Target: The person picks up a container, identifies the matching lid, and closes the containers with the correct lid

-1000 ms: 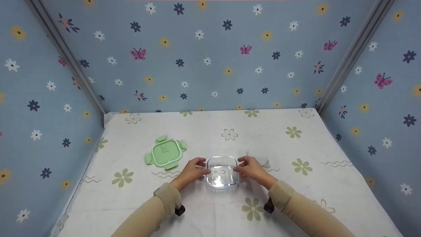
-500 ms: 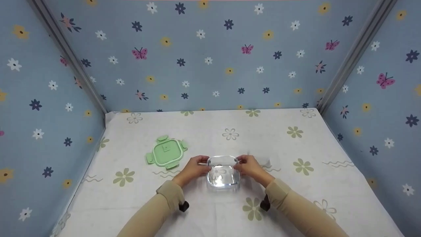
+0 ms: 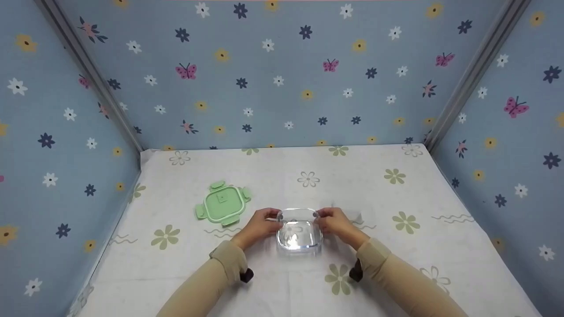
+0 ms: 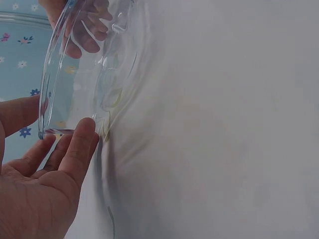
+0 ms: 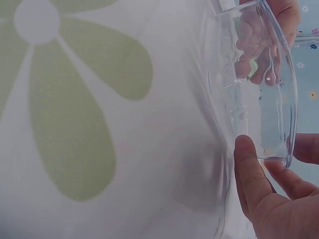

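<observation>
- The clear glass container (image 3: 299, 241) sits just right of the frame's centre, in the lower half of the head view, directly between the two hands, its open side facing up.
- At its left side, the left hand (image 3: 257, 227) grips it, thumb and fingers bent against the rim and wall.
- At its right side, the right hand (image 3: 338, 223) grips it in much the same way, so the two hands face each other across the glass.
- In the left wrist view, the container fills the upper left, above the near hand's fingertips, with the other hand's fingers seen through the glass at the top.
- In the right wrist view, it stands in the upper right, the near hand's fingers on it from below.
- The green lid (image 3: 224, 204) lies left of centre, up and to the left of the left hand and well apart from both hands, its four flaps spread outward.
- Beneath everything is a white flowered cloth (image 3: 145, 273), with a blue patterned wall (image 3: 264, 101) across the top.
</observation>
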Demonstrator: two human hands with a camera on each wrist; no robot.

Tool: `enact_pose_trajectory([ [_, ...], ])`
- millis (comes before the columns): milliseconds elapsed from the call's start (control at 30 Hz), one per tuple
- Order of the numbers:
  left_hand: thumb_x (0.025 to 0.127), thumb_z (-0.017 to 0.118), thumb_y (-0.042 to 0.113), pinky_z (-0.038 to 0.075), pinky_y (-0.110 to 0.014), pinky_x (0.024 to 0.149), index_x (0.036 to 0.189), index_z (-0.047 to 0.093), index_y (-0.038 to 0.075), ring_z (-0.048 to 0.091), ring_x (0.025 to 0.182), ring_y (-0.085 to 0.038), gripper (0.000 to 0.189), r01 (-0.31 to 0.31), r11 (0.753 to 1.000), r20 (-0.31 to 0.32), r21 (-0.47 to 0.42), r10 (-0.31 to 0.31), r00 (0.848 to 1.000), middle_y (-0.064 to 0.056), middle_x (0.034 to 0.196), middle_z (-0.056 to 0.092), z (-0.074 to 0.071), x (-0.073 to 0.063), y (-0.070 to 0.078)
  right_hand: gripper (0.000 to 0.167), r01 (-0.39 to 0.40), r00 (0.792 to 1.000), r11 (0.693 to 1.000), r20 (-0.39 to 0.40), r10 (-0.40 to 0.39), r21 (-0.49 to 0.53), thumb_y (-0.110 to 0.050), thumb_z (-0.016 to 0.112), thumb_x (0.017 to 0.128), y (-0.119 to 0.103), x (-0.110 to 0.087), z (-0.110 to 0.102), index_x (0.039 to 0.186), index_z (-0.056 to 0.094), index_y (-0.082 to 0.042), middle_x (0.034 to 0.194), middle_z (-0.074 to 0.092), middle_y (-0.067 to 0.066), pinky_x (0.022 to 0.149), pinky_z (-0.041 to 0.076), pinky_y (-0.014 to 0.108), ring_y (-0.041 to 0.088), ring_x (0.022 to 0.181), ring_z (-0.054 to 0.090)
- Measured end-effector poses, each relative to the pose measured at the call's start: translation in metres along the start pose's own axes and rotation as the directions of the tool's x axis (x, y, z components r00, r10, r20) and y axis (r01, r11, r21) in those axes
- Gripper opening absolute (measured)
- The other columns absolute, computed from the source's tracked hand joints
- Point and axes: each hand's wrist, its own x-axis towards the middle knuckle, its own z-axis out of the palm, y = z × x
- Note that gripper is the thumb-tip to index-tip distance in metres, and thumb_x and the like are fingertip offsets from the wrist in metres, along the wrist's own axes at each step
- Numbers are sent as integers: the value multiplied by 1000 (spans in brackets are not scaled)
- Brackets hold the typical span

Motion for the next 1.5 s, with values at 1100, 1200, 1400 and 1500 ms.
enact_pose_trajectory([
  [1100, 102, 70, 8, 63, -42, 101, 148, 52, -12, 68, 126, -37, 53, 16, 997, -91, 82, -9, 996, -33, 146, 59, -47, -4, 32, 34, -27, 999, 1000, -32, 27, -15, -5, 68, 99, 0, -1, 1, 130, 70, 7, 119, 75, 17, 86, 64, 33, 22, 95, 72],
  [1200, 101, 73, 11, 63, -41, 102, 149, 53, -9, 68, 127, -36, 55, 20, 994, -103, 106, -9, 995, -32, 147, 59, -54, -5, 33, 34, -32, 999, 999, -33, 32, -3, -4, 67, 99, 1, -1, 2, 130, 70, 7, 118, 74, 15, 82, 63, 30, 20, 92, 70],
  [1400, 101, 75, 13, 61, -43, 105, 148, 54, -5, 67, 129, -37, 55, 17, 991, -140, 136, 2, 990, -30, 148, 59, -70, -8, 36, 34, -34, 998, 999, -46, 34, -13, -4, 67, 98, 2, 0, 3, 130, 70, 7, 122, 74, 17, 83, 63, 31, 21, 94, 71],
  [1500, 101, 75, 15, 59, -44, 108, 150, 54, -1, 65, 132, -35, 55, 29, 989, -148, 142, -8, 989, -28, 150, 58, -79, -11, 38, 35, -35, 998, 999, -50, 34, -30, -5, 68, 97, 1, 0, 3, 131, 71, 6, 122, 75, 17, 84, 63, 32, 21, 95, 71],
])
